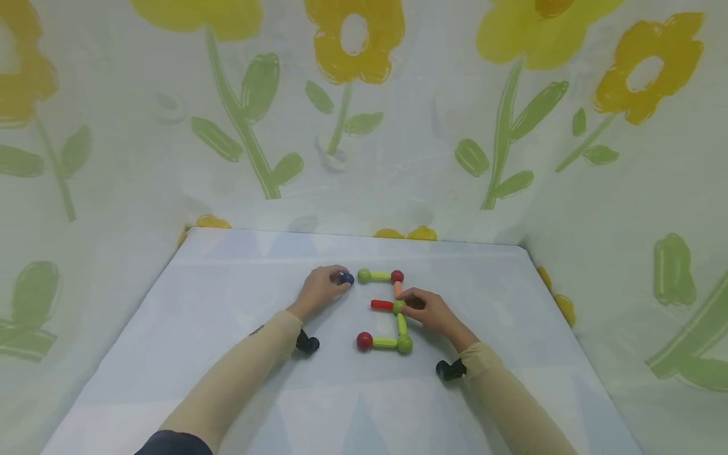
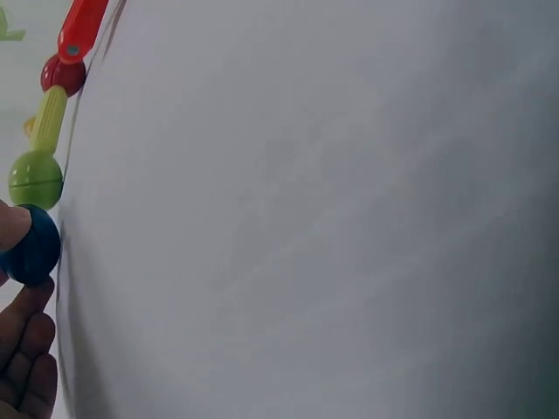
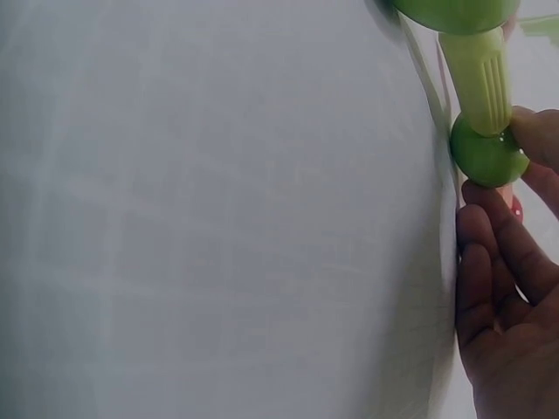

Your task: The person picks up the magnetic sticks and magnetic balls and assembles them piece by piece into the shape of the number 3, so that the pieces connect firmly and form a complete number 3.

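Note:
My left hand [image 1: 321,291] pinches a dark blue ball [image 1: 347,278] between thumb and fingers; the ball [image 2: 33,246] shows at the left edge of the left wrist view. Just right of it lies a green ball [image 1: 364,275], the end of a joined ball-and-rod shape. From there a yellow-green rod [image 1: 380,276] runs to a red ball [image 1: 397,276], then an orange rod [image 1: 398,290] to a middle green ball [image 1: 399,308]. My right hand [image 1: 433,312] pinches this middle ball [image 3: 487,161]. A red rod [image 1: 382,304] sticks out leftward from it.
Below the middle, another yellow-green rod [image 1: 402,325] leads to a lower green ball [image 1: 404,344]. A further rod [image 1: 385,342] ends at a larger-looking red ball [image 1: 364,341]. All lie on a pale tabletop [image 1: 273,392], with a flower-printed curtain [image 1: 398,170] around it.

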The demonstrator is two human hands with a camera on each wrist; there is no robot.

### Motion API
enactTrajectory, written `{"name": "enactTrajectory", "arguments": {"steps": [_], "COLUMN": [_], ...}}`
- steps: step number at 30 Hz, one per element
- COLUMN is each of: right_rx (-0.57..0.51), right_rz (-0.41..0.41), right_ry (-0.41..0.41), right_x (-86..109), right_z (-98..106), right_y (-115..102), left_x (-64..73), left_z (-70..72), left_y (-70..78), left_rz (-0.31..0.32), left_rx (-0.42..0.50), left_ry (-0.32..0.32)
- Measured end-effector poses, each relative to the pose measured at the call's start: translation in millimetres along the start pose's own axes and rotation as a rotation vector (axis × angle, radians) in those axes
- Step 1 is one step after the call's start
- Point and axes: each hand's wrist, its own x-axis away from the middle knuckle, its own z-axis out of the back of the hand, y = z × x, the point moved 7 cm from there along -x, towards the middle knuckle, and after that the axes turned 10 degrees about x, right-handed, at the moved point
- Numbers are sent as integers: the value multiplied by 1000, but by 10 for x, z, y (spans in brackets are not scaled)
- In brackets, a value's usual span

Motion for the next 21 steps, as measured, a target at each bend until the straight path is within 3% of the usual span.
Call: {"name": "enactTrajectory", "arguments": {"steps": [12,21], "right_rx": [-3,-3], "right_rz": [-2,-11], "right_ry": [-4,-10], "right_x": [5,4], "right_z": [-4,1], "right_y": [19,6], "left_x": [177,260], "left_z": [-144,-263], "left_y": [55,148], "left_rz": [-7,-66], "left_rx": [-7,1], "left_ry": [-65,-114]}}
